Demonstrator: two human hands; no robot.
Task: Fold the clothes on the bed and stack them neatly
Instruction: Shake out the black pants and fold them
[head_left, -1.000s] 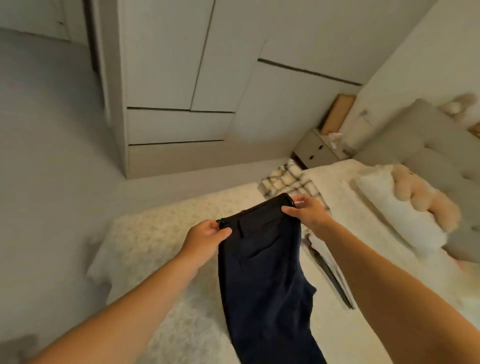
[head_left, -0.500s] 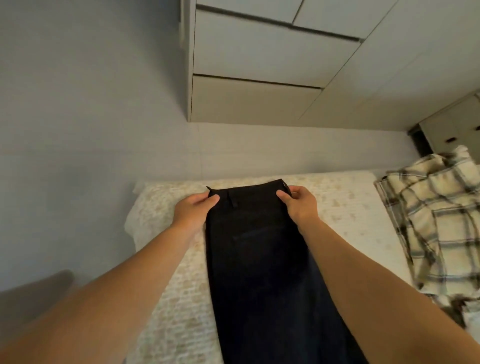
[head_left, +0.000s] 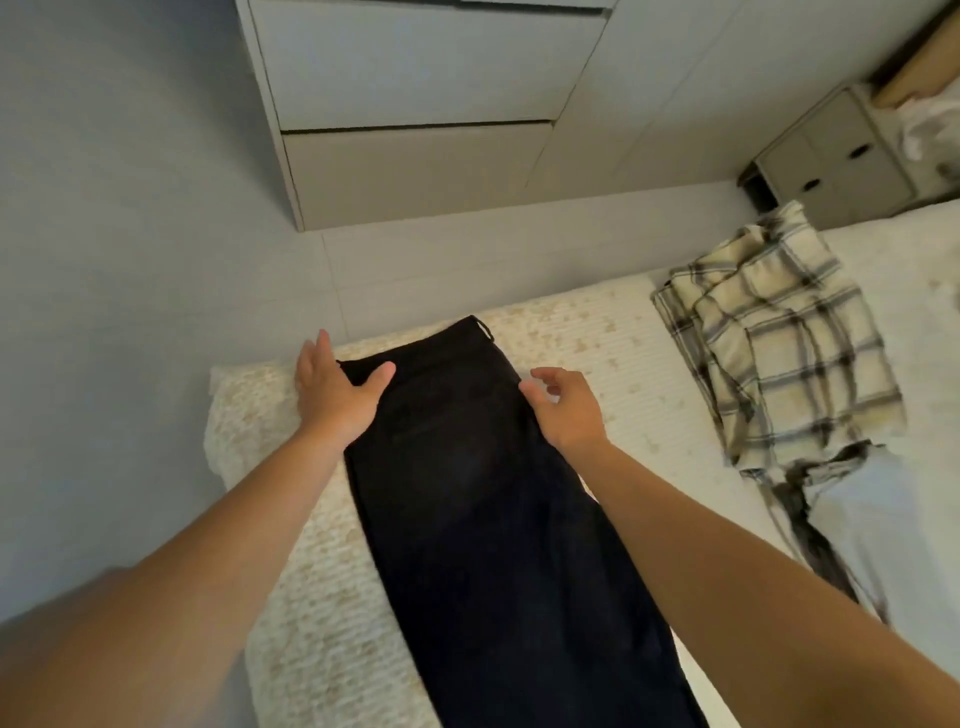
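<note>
The dark trousers (head_left: 483, 499) lie flat on the bed (head_left: 311, 613), near its corner, with the waistband at the far end and the legs running back toward the person, already doubled leg over leg by the look of it. The left hand (head_left: 335, 397) rests spread and flat on the left waistband corner, thumb out across the cloth, gripping nothing. The right hand (head_left: 563, 408) hovers at the right edge just below the waistband, fingers loosely curled and apart, pinching nothing. The cloth looks soft and limp but of some weight, so it should lie where it is put and crease if dragged. A fair hold would be the two waistband corners, where the stitched band is stiffest. A checked shirt (head_left: 774, 338) lies crumpled well apart to the right, yet to be folded
</note>
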